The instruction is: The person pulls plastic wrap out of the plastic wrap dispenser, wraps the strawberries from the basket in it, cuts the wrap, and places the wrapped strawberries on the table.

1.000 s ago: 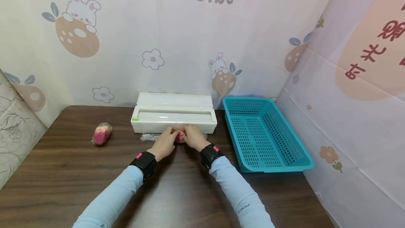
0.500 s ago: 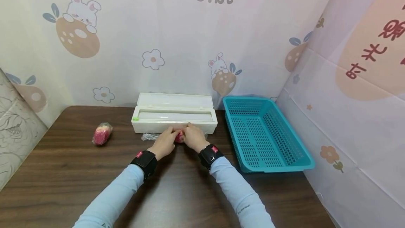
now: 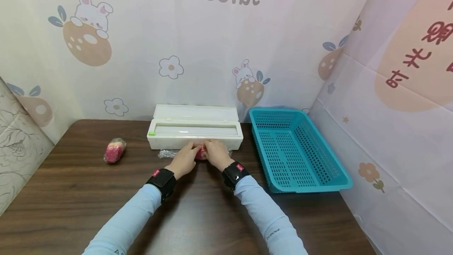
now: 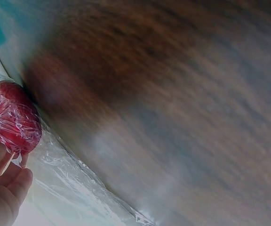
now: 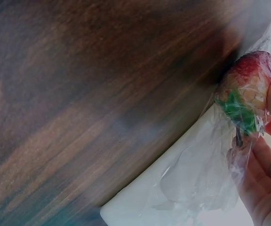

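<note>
A red strawberry (image 3: 201, 153) wrapped in clear cling film lies in front of a white cling film dispenser (image 3: 194, 141). My left hand (image 3: 185, 161) pinches the film at the strawberry's red tip, its fingers curled. At the other end my right hand (image 3: 217, 155) holds the wrapped fruit, thumb on its side and fingers by the stem. Pale flesh colour, green leaves (image 5: 239, 111) and a dark stem show through the film in the right wrist view. Loose cling film (image 4: 74, 181) stretches along the dispenser's front in the left wrist view.
Another film-wrapped red and pale fruit (image 3: 115, 150) lies on the brown wooden table (image 3: 70, 192) at the left. A blue-green plastic basket (image 3: 295, 152) stands at the right. The dispenser's lid (image 3: 196, 112) is raised against the patterned wall cloth.
My right hand's fingers shift slightly at the wrapped strawberry. My left hand stays almost still, and the strawberry keeps its place before the dispenser.
</note>
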Available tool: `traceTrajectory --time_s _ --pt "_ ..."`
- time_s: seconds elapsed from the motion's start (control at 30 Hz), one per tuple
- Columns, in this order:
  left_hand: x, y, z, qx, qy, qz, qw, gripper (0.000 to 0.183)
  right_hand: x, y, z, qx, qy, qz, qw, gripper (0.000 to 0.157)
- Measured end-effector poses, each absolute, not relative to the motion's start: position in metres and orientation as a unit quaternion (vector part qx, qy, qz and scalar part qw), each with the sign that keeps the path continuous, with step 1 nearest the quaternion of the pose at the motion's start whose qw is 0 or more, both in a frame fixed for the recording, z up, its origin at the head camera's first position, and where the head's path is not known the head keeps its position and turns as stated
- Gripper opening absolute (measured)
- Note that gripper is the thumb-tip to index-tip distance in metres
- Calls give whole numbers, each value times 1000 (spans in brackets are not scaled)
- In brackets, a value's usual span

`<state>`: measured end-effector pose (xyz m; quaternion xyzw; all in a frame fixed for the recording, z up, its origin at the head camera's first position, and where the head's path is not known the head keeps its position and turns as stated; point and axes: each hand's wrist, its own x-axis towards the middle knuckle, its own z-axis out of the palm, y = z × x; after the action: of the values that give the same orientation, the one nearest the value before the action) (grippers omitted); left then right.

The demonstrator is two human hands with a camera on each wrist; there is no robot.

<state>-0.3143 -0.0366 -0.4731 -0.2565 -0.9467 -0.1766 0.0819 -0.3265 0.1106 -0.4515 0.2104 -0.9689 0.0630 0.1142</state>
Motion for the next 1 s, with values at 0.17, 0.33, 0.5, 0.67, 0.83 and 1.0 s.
traceTrajectory --time_s 0.17,0.33,0.5,0.67,0.83,1.0 --pt "-315 -39 -474 -260 -945 -178 89 54 -326 109 -453 214 -967 63 121 20" --pt "-315 -42 -475 -271 -939 -190 95 51 -325 110 -453 222 -965 59 124 23" --pt "-314 -47 -473 -285 -928 -209 115 45 -323 110 -454 233 -963 46 126 26" --pt "-312 -62 -463 -292 -916 -235 144 43 -322 111 -454 232 -963 44 128 31" --pt "-310 -98 -449 -256 -919 -251 166 36 -322 115 -456 233 -963 49 129 36" --pt "-316 -142 -436 -210 -928 -255 173 33 -322 120 -459 243 -959 53 135 36"
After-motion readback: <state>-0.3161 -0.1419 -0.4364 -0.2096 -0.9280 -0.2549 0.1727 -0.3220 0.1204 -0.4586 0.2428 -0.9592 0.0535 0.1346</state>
